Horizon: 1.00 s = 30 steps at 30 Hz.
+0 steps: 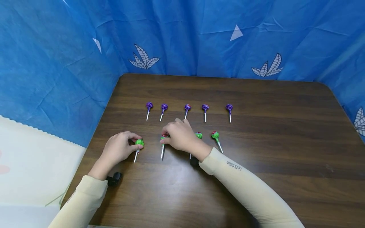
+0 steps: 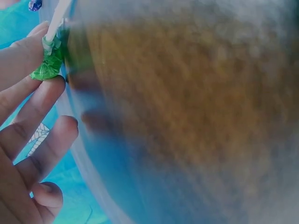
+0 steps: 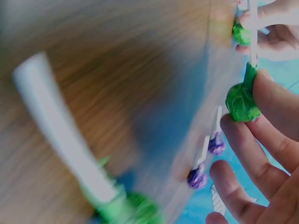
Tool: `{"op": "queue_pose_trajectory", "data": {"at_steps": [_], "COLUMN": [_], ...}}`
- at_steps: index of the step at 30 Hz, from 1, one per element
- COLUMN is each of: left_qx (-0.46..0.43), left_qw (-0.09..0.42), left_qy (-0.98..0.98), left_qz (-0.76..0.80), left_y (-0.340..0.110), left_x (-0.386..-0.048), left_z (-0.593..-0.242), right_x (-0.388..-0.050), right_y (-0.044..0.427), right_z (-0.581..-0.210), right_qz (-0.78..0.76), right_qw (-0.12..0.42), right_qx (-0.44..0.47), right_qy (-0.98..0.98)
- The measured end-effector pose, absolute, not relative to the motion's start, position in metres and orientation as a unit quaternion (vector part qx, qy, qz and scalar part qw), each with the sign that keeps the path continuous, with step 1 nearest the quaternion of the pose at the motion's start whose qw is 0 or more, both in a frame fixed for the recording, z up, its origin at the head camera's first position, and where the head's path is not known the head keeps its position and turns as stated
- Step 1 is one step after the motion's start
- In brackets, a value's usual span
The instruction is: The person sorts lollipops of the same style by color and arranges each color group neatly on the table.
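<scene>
My left hand [image 1: 119, 147] pinches the green head of a lollipop [image 1: 139, 142] at the left of the nearer row; its white stick points toward me. In the left wrist view, thumb and fingertips hold that green wrapper [image 2: 48, 65]. Just to the right, my right hand [image 1: 180, 135] pinches a green and red lollipop [image 1: 163, 151] between thumb and fingers, as the green head [image 3: 242, 101] in the right wrist view shows. Under my right wrist lies another green lollipop [image 1: 198, 135], partly hidden. One more green lollipop [image 1: 215, 135] lies to its right.
Behind the hands, several purple lollipops [image 1: 205, 108] lie in a row, sticks toward me. They rest on a brown wooden table [image 1: 273, 126]. Blue patterned cloth [image 1: 182, 38] hangs along the table's back and sides. A pale cloth [image 1: 34, 164] is at the left.
</scene>
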<state>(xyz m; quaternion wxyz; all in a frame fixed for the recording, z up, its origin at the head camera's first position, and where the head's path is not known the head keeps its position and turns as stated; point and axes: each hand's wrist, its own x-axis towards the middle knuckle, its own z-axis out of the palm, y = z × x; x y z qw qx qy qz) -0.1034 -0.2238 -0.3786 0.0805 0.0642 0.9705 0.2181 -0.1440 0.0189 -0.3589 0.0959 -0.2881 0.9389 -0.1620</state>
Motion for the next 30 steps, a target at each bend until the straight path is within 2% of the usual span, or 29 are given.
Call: {"op": "queue_pose_trajectory", "data": {"at_steps": [16,23,30], "left_qx": [0.085,0.087,0.096], "left_qw": [0.056,0.042,0.025], "left_qy": [0.975,0.978,0.980], "left_qz": [0.198,0.186,0.172], "left_y": [-0.222,-0.219,-0.219], "left_x": [-0.100,-0.094,-0.093], "left_z": [-0.378,-0.378,-0.377], "right_x": [-0.131,-0.130,-0.135], "right_y": [-0.017,-0.020,0.001], "right_z": [-0.367,-0.371,-0.362], "right_qz": [-0.095,-0.095,-0.146], "right_qw": [0.076,0.074,0.037], "right_qx": [-0.297,-0.301,-0.312], "right_qy": [0.947,0.946,0.938]}}
